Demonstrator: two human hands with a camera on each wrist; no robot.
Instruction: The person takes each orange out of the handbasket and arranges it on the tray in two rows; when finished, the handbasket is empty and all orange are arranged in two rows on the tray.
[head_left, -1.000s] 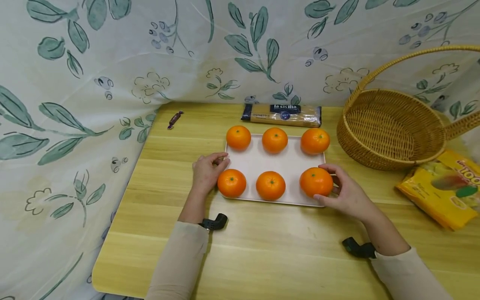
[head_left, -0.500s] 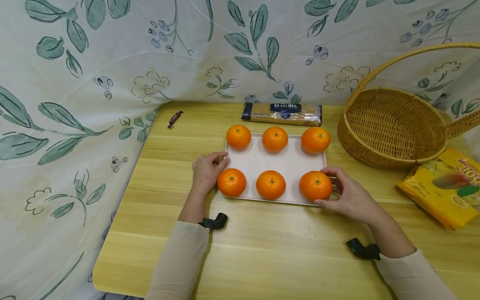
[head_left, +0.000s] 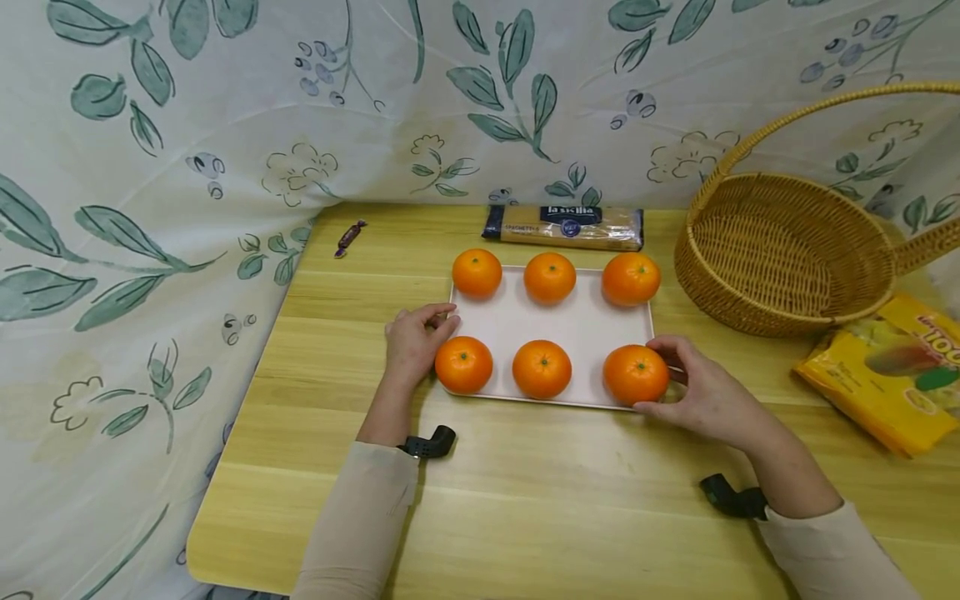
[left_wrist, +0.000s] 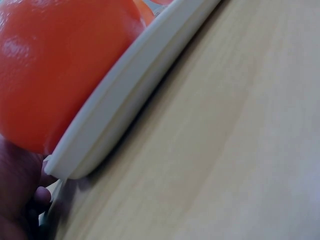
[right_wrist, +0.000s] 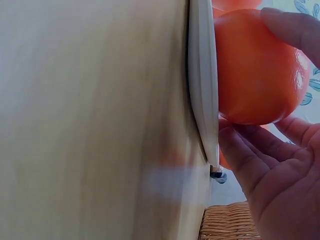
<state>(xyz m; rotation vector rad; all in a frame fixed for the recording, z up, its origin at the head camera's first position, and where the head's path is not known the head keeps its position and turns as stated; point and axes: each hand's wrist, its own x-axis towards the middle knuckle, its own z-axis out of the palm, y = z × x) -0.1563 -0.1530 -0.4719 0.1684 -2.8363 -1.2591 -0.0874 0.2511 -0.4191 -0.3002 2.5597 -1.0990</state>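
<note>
A white rectangular tray (head_left: 551, 325) bears two rows of oranges. At its front right corner, my right hand (head_left: 705, 387) holds an orange (head_left: 635, 375) between thumb and fingers; in the right wrist view the thumb (right_wrist: 292, 27) lies on one side of that orange and the fingers curl at the other. My left hand (head_left: 412, 346) grips the tray's left edge, beside the front left orange (head_left: 464, 365). The left wrist view has that hand's fingers partly hidden at the tray corner (left_wrist: 65, 167). The front middle orange (head_left: 542, 369) stands apart from both hands.
Behind the tray lies a spaghetti packet (head_left: 564, 228). A wicker basket (head_left: 780, 250) with a tall handle stands at the right, with a yellow mango-print bag (head_left: 885, 375) in front of it. A small wrapped candy (head_left: 350, 239) is at the back left of the wooden table (head_left: 315, 500).
My right hand has moved slightly right and towards me, with the front right orange shifting a little the same way. My left hand and the tray stay where they were.
</note>
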